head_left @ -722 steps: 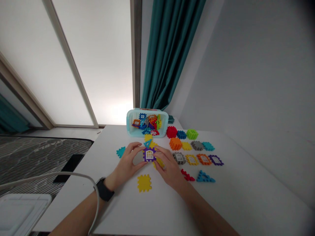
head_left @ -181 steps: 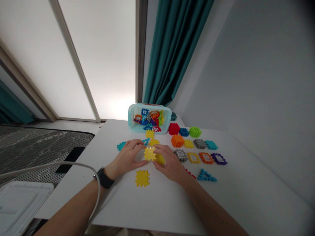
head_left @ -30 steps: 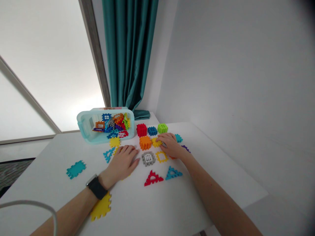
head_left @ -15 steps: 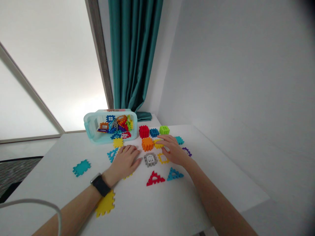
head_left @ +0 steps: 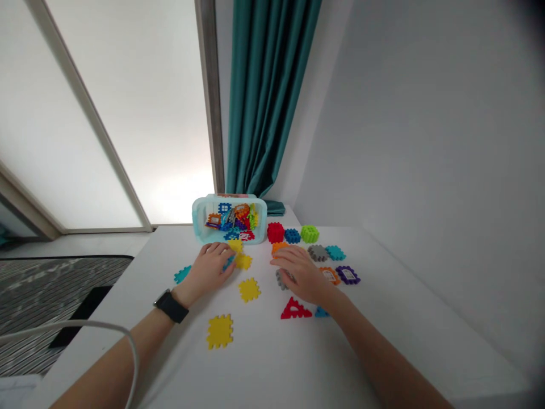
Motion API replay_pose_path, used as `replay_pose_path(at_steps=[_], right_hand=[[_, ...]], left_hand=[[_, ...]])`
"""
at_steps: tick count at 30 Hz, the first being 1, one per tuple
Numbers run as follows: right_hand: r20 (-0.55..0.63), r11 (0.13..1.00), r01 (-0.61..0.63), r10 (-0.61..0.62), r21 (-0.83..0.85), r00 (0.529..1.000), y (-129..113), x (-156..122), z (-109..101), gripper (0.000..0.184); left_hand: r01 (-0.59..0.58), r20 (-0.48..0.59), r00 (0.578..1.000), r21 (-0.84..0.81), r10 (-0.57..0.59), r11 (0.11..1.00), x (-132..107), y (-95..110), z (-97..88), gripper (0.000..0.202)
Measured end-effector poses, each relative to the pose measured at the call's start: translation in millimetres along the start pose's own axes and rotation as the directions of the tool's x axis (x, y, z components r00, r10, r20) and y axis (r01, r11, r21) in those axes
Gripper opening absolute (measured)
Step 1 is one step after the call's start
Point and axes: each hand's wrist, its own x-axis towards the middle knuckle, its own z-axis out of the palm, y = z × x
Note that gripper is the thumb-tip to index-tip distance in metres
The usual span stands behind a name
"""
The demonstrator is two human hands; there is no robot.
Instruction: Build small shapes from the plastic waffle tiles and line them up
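A white surface [head_left: 272,363] is stretching out in front of the person, its left edge slanting away toward a striped floor mat [head_left: 55,295] and its right side running along a pale wall [head_left: 417,170]. At the far end, a pale teal plastic tub [head_left: 229,229] is lying on its side with its open face toward the person, packed with interlocking plastic pieces. The surface is running on well past the hands toward the near edge, with a yellow square piece [head_left: 219,331] lying alone in that stretch.

The left hand [head_left: 207,271] is resting palm-down with its fingers loosely curled, the fingertips [head_left: 223,250] touching or just over a blue triangle piece [head_left: 229,262]; I cannot tell whether it is gripping. The right hand [head_left: 302,272] is lying open, fingers spread, partly covering a gray window piece [head_left: 281,278] and reaching toward an orange gear-edged block [head_left: 278,246].

Outside the tub, I am counting sixteen pieces: four yellow, two red, a green one, two orange, two gray, a purple frame [head_left: 347,275], and three blue and two teal among the rest, one of the blue ones partly hidden by the right wrist.
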Motion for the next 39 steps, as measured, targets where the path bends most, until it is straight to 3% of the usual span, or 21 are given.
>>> replay_pose_path(at_steps=[5,10,14,18,22,26,31,36,39], right_hand=[[0.039,0.997,0.062,-0.064,0.039,0.997,-22.9,24.7,13.0,0.033],[0.196,0.997,0.074,-0.080,0.036,0.977,-50.2,45.2,32.2,0.028],[0.249,0.993,0.101,-0.115,0.069,0.962,-71.8,49.6,55.6,0.025],[0.256,0.996,0.042,-0.061,0.078,0.965,-89.3,46.3,72.2,0.025],[0.232,0.994,-0.047,0.023,0.097,0.972,-96.9,40.2,78.4,0.028],[0.236,0.987,-0.072,0.037,0.142,0.971,-94.3,34.7,79.9,0.032],[0.254,0.977,-0.080,0.028,0.198,0.967,-89.2,29.9,78.8,0.035],[0.221,0.967,-0.083,0.029,0.240,0.975,-88.5,26.9,77.4,0.040],[0.121,0.964,-0.090,0.061,0.252,0.991,-87.9,26.9,77.7,0.045]], left_hand=[[0.067,0.021,0.998,-0.004,-0.066,0.998,-31.7,-34.4,-14.0,0.026],[0.097,0.011,0.995,-0.046,-0.096,0.994,-62.5,-56.7,-16.7,0.030],[0.201,0.031,0.980,-0.113,-0.199,0.973,-82.1,-76.9,-26.3,0.036],[0.262,0.105,0.962,-0.085,-0.252,0.961,-94.1,-91.9,-35.5,0.045],[0.256,0.163,0.956,-0.050,-0.245,0.965,-94.1,-89.5,-32.5,0.048],[0.249,0.122,0.962,-0.029,-0.243,0.968,-88.1,-78.7,-22.4,0.040],[0.205,0.064,0.978,-0.096,-0.200,0.974,-84.6,-70.7,-13.5,0.048],[0.142,-0.058,0.986,-0.192,-0.156,0.971,-78.1,-60.6,-11.0,0.055],[0.060,-0.175,0.979,-0.247,-0.106,0.967,-73.9,-50.0,-12.5,0.057]])
